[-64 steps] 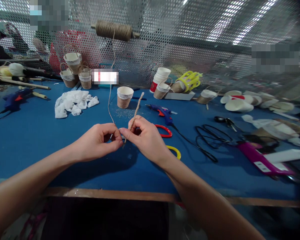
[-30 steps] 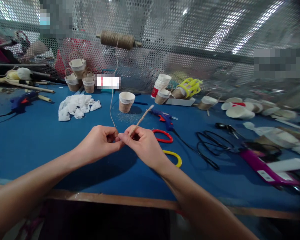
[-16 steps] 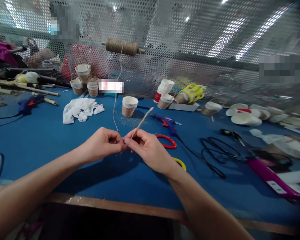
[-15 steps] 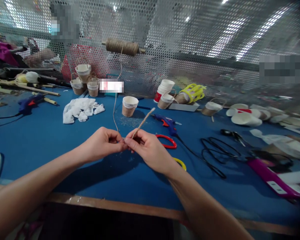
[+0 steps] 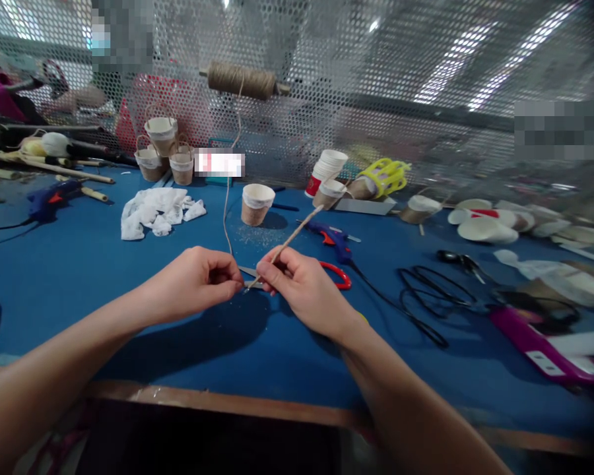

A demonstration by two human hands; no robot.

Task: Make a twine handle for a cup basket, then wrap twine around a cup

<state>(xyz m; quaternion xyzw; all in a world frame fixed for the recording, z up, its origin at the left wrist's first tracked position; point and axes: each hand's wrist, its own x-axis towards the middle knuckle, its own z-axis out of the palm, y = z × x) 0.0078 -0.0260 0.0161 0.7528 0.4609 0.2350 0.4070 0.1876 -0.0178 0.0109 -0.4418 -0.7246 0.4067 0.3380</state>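
My left hand is closed in a pinch. A thin strand of twine comes down from the spool and disappears behind its fingers. In my right hand, thumb and fingers grip a short, thicker twisted cord, which slants up to the right; its lower end pokes out toward my left fingertips. Scissors with a red handle lie beneath my right hand, their blades partly showing between the hands. Beyond both hands stands a twine-wrapped cup with a white cloth rim.
Finished cups with handles are stacked at back left, by crumpled white cloth. A blue glue gun lies right of centre, its cable trailing toward a purple power strip. Another glue gun lies left. Mesh rises behind.
My hands have parted slightly. The right hand has shifted right with the cord, whose lower end now shows. The scissor blades have come into view between the hands.
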